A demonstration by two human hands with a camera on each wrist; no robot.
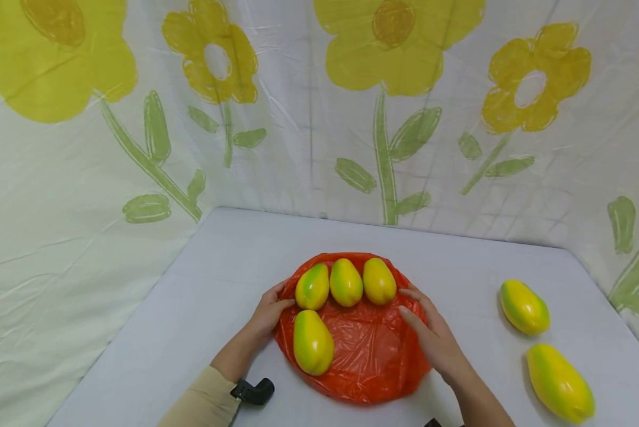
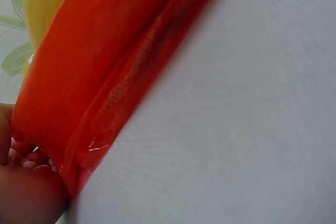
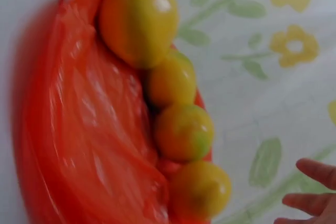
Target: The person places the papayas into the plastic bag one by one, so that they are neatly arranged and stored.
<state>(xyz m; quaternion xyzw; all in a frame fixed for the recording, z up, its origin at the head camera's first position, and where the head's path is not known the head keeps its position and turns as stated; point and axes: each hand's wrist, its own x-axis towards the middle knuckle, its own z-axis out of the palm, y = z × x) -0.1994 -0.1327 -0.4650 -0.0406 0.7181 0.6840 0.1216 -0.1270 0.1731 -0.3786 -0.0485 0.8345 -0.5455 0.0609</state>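
Observation:
A round tray covered in red plastic film (image 1: 362, 350) lies on the table with several yellow-green papayas in it. Three of them, including the middle papaya (image 1: 346, 283), line the far rim; another papaya (image 1: 313, 343) lies at the near left. My left hand (image 1: 268, 309) grips the tray's left rim, its fingers curled round the red film (image 2: 79, 77) in the left wrist view. Beside the right rim is my right hand (image 1: 431, 332), fingers spread and holding nothing. Its fingers (image 3: 310, 203) show at the lower right of the right wrist view.
Two more papayas lie on the table to the right, a farther papaya (image 1: 524, 307) and a nearer papaya (image 1: 559, 382). A white cloth with printed yellow flowers (image 1: 394, 35) hangs behind the white table (image 1: 207, 261). A black band (image 1: 252, 391) sits on the left wrist.

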